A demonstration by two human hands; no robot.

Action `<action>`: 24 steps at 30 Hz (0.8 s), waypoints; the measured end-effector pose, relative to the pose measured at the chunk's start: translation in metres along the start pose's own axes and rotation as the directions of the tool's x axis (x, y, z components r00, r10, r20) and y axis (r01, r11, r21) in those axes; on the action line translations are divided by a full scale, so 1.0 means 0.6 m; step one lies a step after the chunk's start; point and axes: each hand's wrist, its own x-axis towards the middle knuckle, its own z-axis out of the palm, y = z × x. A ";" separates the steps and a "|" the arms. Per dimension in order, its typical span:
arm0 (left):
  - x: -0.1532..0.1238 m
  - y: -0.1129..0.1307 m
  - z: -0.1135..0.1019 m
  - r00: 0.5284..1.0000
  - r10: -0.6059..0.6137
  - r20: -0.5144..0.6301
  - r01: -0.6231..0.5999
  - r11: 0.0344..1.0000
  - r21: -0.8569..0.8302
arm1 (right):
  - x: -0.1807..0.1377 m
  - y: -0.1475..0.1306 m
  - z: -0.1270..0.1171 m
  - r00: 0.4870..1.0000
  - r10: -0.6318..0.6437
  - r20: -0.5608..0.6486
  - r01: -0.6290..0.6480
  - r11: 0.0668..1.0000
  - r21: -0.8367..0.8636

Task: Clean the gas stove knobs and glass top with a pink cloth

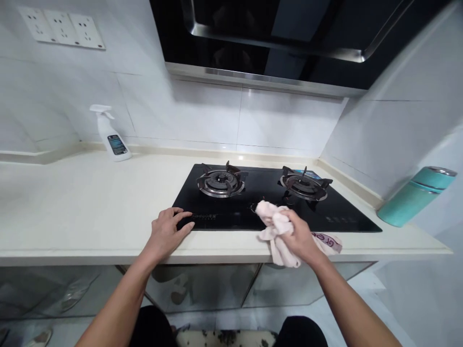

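Note:
My right hand (302,237) is closed round a bunched pale pink cloth (272,222), pressed on the front edge of the black glass gas hob (253,212). A tail of the cloth with red lettering trails to the right on the counter. My left hand (169,231) lies flat with fingers spread on the cream countertop (83,202), its fingertips touching the hob's front left corner. The hob has two burners, the left burner (220,181) and the right burner (304,185).
A white spray bottle (110,135) stands at the back left by the tiled wall. A teal cylindrical flask (415,196) leans at the right end of the counter. A black range hood (289,43) hangs overhead. Wall sockets (61,26) sit at the upper left.

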 end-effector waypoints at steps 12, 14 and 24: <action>-0.003 -0.004 0.005 0.999 0.039 -0.026 -0.039 0.999 0.016 | 0.011 0.181 -0.171 0.922 0.387 -0.025 -0.373 0.865 -0.336; -0.004 -0.004 0.007 0.998 0.045 -0.036 -0.045 0.999 0.020 | 0.004 0.180 -0.159 0.928 0.371 0.032 -0.325 0.849 -0.416; -0.003 -0.002 0.008 0.998 0.055 -0.022 -0.054 0.997 0.056 | -0.006 0.018 -0.047 0.970 0.244 0.004 -0.190 0.767 -0.613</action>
